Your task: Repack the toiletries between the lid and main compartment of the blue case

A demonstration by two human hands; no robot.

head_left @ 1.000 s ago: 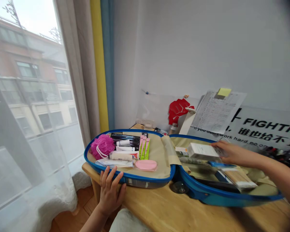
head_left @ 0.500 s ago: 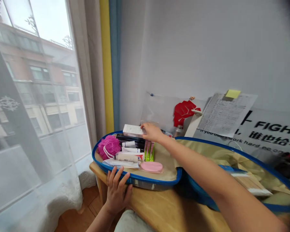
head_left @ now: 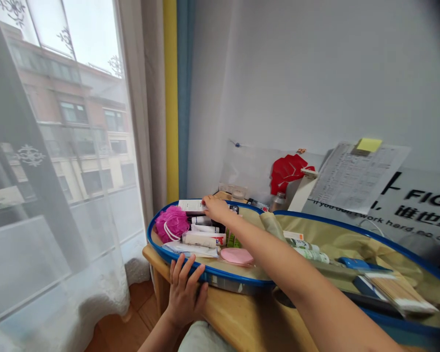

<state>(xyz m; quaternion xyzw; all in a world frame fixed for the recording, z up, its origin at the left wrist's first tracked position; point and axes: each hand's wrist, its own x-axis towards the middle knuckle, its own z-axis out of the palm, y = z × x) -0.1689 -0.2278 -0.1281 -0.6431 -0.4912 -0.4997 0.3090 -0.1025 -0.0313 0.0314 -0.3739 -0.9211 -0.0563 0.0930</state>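
Note:
My right hand (head_left: 217,210) grips the end of a small white box (head_left: 191,206) at the back edge inside an open blue-rimmed case (head_left: 238,285). My left hand (head_left: 186,289), fingers spread, rests against the case's front rim. In this half lie a magenta bath puff (head_left: 172,223), several white tubes, one of them a toothpaste tube (head_left: 205,239), a flat white packet (head_left: 193,250) and a pink oval item (head_left: 236,255). Green-ended slim packs (head_left: 233,239) are partly hidden under my right forearm.
The case's other half (head_left: 352,225) holds green-white tubes (head_left: 313,253), a blue item (head_left: 355,263) and a pack of thin wooden sticks (head_left: 399,288). It lies on a wooden table (head_left: 223,305). Behind stand a bottle (head_left: 278,201) and clipped papers (head_left: 357,173). A sheer curtain (head_left: 66,195) hangs left.
My right hand has lowered the white box from above the back rim into the case, slightly leftward. The view has shifted a little. My left hand stays at the front rim.

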